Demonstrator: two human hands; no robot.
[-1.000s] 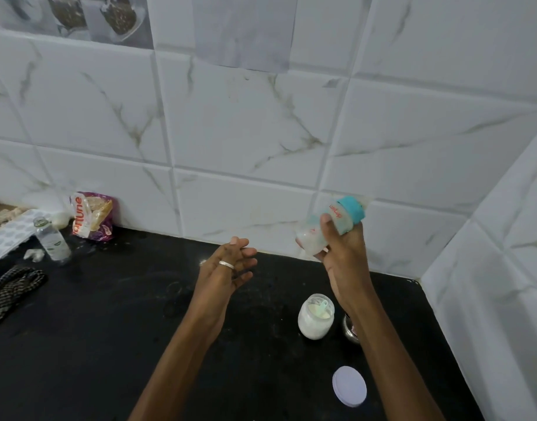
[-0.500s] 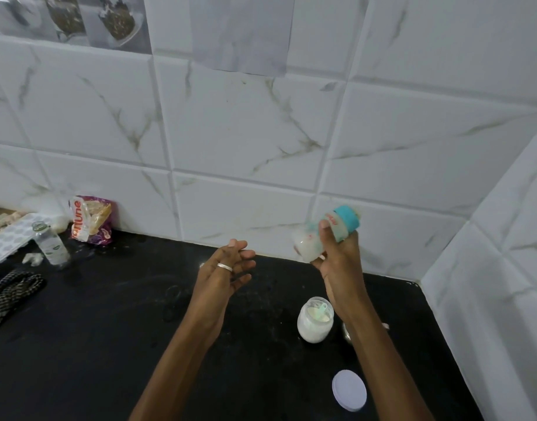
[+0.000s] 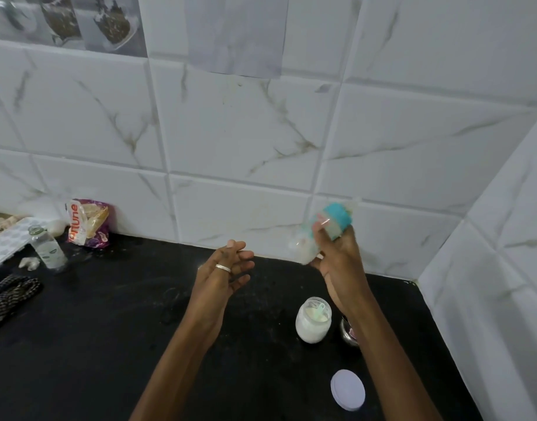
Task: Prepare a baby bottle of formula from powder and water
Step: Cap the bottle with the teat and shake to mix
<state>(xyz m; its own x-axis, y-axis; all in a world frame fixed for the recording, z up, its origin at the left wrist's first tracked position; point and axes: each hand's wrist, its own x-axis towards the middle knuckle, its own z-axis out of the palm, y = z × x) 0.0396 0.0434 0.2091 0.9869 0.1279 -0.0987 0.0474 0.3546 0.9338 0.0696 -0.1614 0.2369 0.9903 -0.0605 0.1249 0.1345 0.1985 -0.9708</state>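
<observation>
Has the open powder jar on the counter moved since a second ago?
No. The powder jar stands at the same spot on the black counter, up and left of its white lid. Only the right hand shakes the baby bottle.

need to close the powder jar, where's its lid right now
In the head view the round white lid lies flat on the black counter at lower right, nearer the camera than the open powder jar and apart from it.

Far left of the bottle-holding right hand [image 3: 337, 256], a foil packet [image 3: 88, 223] reads, seemingly, "ortune"; other labels are illegible
</observation>
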